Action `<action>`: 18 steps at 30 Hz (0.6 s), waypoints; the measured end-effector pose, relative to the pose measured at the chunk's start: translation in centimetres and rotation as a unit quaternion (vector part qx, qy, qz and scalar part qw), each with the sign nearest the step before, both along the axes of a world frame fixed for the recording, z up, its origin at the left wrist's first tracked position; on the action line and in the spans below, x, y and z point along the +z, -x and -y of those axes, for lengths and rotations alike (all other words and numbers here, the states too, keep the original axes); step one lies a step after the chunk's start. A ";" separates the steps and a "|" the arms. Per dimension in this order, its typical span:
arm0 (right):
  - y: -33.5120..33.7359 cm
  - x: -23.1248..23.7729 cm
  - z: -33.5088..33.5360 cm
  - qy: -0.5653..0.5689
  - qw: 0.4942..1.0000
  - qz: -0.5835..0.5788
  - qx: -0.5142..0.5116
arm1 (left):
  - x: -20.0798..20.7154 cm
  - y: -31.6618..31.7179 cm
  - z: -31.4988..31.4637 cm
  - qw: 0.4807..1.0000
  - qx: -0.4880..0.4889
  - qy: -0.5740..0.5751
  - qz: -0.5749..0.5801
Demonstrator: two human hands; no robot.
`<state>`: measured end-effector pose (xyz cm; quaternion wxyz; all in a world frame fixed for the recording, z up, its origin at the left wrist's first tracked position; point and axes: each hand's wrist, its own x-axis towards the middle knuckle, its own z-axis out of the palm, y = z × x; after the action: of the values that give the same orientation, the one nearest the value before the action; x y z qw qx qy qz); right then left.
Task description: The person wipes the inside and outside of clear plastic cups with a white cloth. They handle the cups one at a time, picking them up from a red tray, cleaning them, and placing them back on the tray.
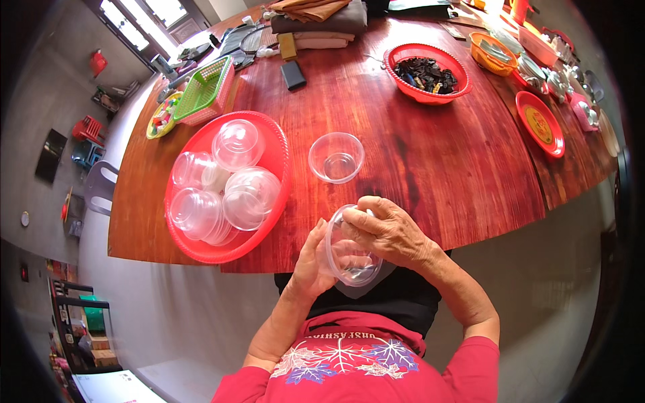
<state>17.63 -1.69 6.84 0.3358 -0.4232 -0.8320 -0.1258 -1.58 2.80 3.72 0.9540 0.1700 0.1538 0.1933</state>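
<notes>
A clear plastic bowl is tilted between my hands just off the table's front edge, its opening turned to the left. My left hand is wrapped round its left side at the rim. Over the top edge curl the fingers of my right hand, gripping the rim; what its fingertips touch inside is partly hidden. Another clear bowl stands upright on the table just beyond. To the left, a big round red tray holds several clear bowls, some stacked and tipped over.
The wooden table bears a red basket of dark pieces, an orange basket and a red plate at right. A green and pink basket, a dark wallet-like object and folded cloths lie farther back.
</notes>
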 end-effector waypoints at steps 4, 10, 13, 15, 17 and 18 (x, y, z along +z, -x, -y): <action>0.9 -1.2 1.1 0.095 0.995 0.013 -0.034 | -0.3 0.1 0.2 0.996 0.033 -0.026 -0.079; 1.2 -0.6 2.6 0.401 0.893 -0.127 0.159 | -1.7 -0.4 0.8 0.992 0.063 -0.061 -0.087; 1.8 0.9 2.7 0.368 0.836 -0.375 0.161 | -0.3 -0.8 0.4 0.995 0.085 -0.045 -0.041; 2.6 0.9 1.8 0.186 0.934 -0.300 0.044 | -0.5 -0.5 -0.2 0.998 0.041 -0.023 0.050; 2.8 -0.1 0.9 0.103 0.975 -0.198 -0.008 | -0.6 -0.3 0.0 0.995 0.048 0.025 0.080; 3.0 -0.4 0.8 0.102 0.984 -0.144 -0.012 | -0.7 -0.2 0.1 0.993 0.051 0.049 0.096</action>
<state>14.67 -2.51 6.41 0.4055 -0.4793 -0.7781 0.0182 -1.37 2.73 2.98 0.9604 0.0960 0.0795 0.2491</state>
